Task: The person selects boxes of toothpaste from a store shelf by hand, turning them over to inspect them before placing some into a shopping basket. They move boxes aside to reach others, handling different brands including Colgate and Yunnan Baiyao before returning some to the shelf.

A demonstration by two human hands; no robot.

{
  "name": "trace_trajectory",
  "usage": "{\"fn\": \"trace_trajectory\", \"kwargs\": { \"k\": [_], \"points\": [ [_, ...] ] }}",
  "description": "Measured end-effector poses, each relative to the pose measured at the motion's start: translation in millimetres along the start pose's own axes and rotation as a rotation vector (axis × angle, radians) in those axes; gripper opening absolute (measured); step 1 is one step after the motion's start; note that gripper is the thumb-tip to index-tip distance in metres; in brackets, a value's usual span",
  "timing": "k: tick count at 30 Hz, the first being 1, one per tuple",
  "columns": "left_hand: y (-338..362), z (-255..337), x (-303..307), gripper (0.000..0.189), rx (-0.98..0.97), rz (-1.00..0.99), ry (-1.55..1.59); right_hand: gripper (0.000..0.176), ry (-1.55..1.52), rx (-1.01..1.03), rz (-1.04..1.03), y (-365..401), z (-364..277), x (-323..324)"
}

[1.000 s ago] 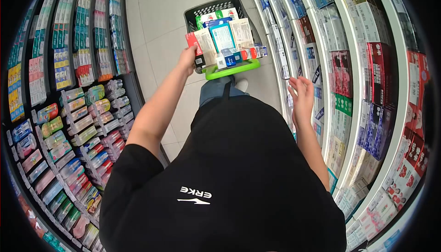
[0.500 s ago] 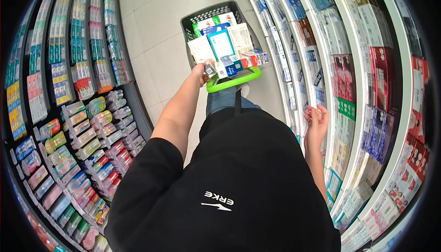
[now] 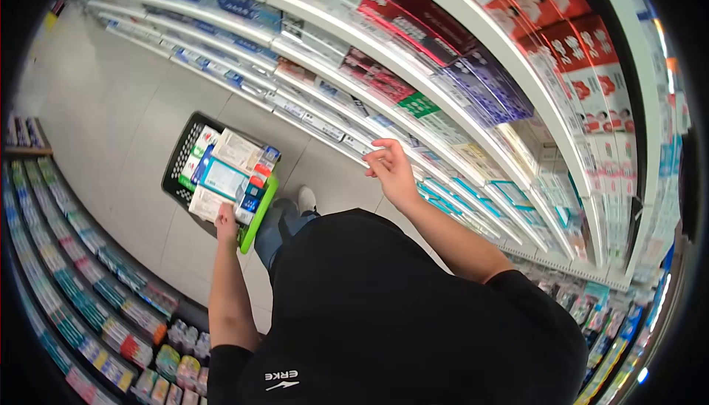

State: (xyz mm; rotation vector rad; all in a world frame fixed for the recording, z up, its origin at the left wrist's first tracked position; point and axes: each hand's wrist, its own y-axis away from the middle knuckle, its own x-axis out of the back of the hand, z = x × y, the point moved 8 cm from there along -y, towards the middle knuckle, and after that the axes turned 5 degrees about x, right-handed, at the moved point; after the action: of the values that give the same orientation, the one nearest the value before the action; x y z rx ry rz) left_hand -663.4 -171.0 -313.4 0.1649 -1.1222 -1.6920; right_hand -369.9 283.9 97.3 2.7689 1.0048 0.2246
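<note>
My left hand (image 3: pixel 226 218) is closed at the near left corner of a dark plastic basket (image 3: pixel 182 155), beside its green handle (image 3: pixel 267 209). What its fingers grip is hidden. The basket holds several boxed goods, among them a white box with a blue border (image 3: pixel 224 179), cream-coloured boxes (image 3: pixel 238 150) and small blue-and-red boxes (image 3: pixel 253 191). My right hand (image 3: pixel 389 167) hangs in the air before the lower shelves on the right, its fingers loosely bent and apart, with nothing in them.
Long white shelves (image 3: pixel 436 72) of boxed goods curve along the top and right. Red boxes (image 3: pixel 583 72) and purple boxes (image 3: pixel 491 89) stand on them. At the lower left is a rack of packets (image 3: pixel 81 279). My shoe (image 3: pixel 306 199) is on the tiled floor (image 3: pixel 118 102).
The view has turned toward the right-hand shelves, so the basket now appears further left and lower. My right hand has come up and forward from beside my body. My left hand remains at the basket.
</note>
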Motion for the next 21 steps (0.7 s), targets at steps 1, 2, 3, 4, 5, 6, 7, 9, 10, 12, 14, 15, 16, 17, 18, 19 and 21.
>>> {"fn": "trace_trajectory", "kwargs": {
  "k": [1, 2, 3, 4, 5, 6, 7, 9, 10, 12, 14, 15, 16, 17, 18, 19, 21],
  "points": [
    [30, 26, -1, 0.101, -0.039, -0.027, -0.106, 0.035, -0.022, -0.011, -0.008, -1, -1, 0],
    [63, 52, -1, 0.101, -0.078, -0.049, -0.210, 0.035, -0.022, 0.015, 0.003, -4, -4, 4],
    [53, 49, 0, 0.096, -0.067, -0.073, -0.200, 0.035, -0.019, 0.041, 0.012, -8, -7, 7],
    [30, 29, 3, 0.092, -0.053, -0.095, -0.190, 0.035, -0.015, 0.065, 0.019, -11, -9, 11],
    [17, 18, 2, 0.088, -0.038, -0.118, -0.177, 0.035, -0.001, 0.088, 0.049, -13, -14, 17],
    [21, 21, -2, 0.086, -0.022, -0.151, -0.175, 0.035, 0.017, 0.115, 0.077, -16, -21, 25],
    [37, 30, -3, 0.085, -0.004, -0.184, -0.169, 0.035, 0.038, 0.141, 0.101, -19, -29, 33],
    [83, 66, 1, 0.080, -0.024, -0.230, -0.321, 0.034, 0.229, 0.240, 0.179, -23, -49, 56],
    [90, 73, -1, 0.080, -0.032, -0.201, -0.319, 0.034, 0.321, 0.284, 0.220, -21, -60, 69],
    [97, 79, 4, 0.080, -0.045, -0.137, -0.320, 0.032, 0.634, 0.482, 0.340, -10, -105, 91],
    [101, 81, 4, 0.079, -0.046, -0.143, -0.251, 0.034, 0.983, 0.779, 0.468, 3, -147, 111],
    [101, 80, 4, 0.078, -0.070, -0.148, -0.193, 0.035, 1.159, 0.948, 0.535, 13, -170, 115],
    [99, 77, 2, 0.078, -0.095, -0.154, -0.134, 0.036, 1.225, 0.990, 0.590, 18, -186, 124],
    [87, 67, 2, 0.078, -0.106, -0.158, -0.136, 0.036, 1.292, 1.030, 0.643, 22, -199, 131],
    [91, 66, 6, 0.078, -0.092, -0.127, -0.097, 0.039, 1.363, 1.035, 0.678, 22, -205, 139],
    [98, 64, 9, 0.078, -0.079, -0.096, -0.059, 0.041, 1.434, 1.038, 0.714, 22, -209, 147],
    [101, 62, 17, 0.080, -0.095, -0.055, 0.125, 0.046, 1.540, 0.935, 0.760, 14, -209, 166]
  ]
}}
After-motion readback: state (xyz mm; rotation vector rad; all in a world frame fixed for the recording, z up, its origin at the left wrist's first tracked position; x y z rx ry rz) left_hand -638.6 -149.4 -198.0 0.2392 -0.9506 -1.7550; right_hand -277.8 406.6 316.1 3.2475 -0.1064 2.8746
